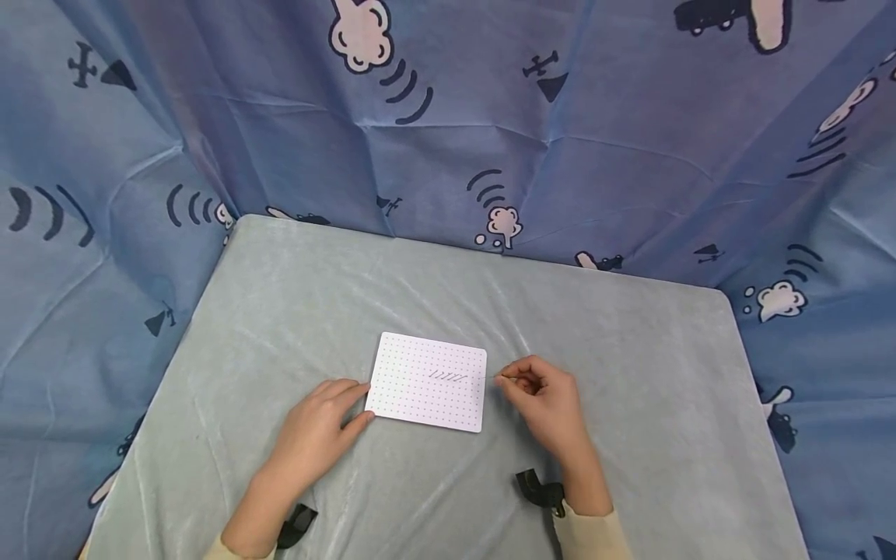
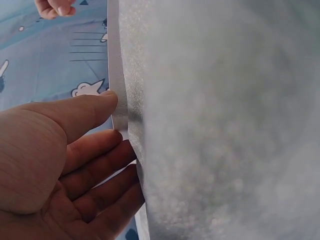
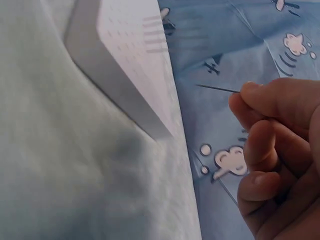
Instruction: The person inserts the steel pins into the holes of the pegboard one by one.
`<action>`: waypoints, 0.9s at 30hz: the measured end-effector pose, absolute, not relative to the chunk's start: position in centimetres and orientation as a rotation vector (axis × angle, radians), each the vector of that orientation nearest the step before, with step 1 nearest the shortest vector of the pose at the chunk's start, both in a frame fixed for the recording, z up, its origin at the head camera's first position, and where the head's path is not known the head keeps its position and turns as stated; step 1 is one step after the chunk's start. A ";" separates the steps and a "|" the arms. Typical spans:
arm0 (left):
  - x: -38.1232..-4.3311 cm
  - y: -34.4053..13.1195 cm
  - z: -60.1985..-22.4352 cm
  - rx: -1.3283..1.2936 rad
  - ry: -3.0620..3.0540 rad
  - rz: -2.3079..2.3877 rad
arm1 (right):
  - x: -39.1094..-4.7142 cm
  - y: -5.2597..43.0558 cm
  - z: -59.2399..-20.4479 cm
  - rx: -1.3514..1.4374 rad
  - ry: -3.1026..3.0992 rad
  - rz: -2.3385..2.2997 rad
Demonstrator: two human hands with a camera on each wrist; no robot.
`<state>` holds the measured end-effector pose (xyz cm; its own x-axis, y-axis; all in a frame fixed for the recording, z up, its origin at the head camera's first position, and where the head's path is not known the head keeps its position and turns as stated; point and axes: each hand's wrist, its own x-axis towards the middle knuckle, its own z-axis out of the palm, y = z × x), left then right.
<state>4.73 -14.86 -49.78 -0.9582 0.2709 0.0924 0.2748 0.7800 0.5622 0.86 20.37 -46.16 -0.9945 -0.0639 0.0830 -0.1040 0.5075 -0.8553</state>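
Observation:
A white board [image 1: 399,389] dotted with a grid of tiny holes lies on the cloth. Several thin dark pins [image 1: 448,376] slant in a row right of its middle. My left hand [image 1: 311,432] touches the board's left edge with thumb and fingertips, fingers extended. Just off the right edge, my right hand [image 1: 549,397] pinches a thin dark pin [image 3: 217,88] between thumb and forefinger. The pin points left toward the board, held above the surface. In the right wrist view, the board appears as a thick block, with a gap between it and the pin's tip.
A pale grey-green cloth [image 1: 315,295] with soft wrinkles covers the table. Blue printed curtains [image 1: 448,155] hang behind and along both sides. Black straps [image 1: 539,490] sit at the wrists.

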 end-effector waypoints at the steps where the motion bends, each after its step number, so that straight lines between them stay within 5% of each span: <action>1: 4.7 -14.9 -49.8 -0.454 -2.958 -0.936 | 0.8 20.1 -46.4 0.162 -2.692 1.536; 27: 4.6 -15.0 -50.1 -0.458 -2.964 -0.919 | 0.0 17.2 -47.9 0.217 -2.779 1.473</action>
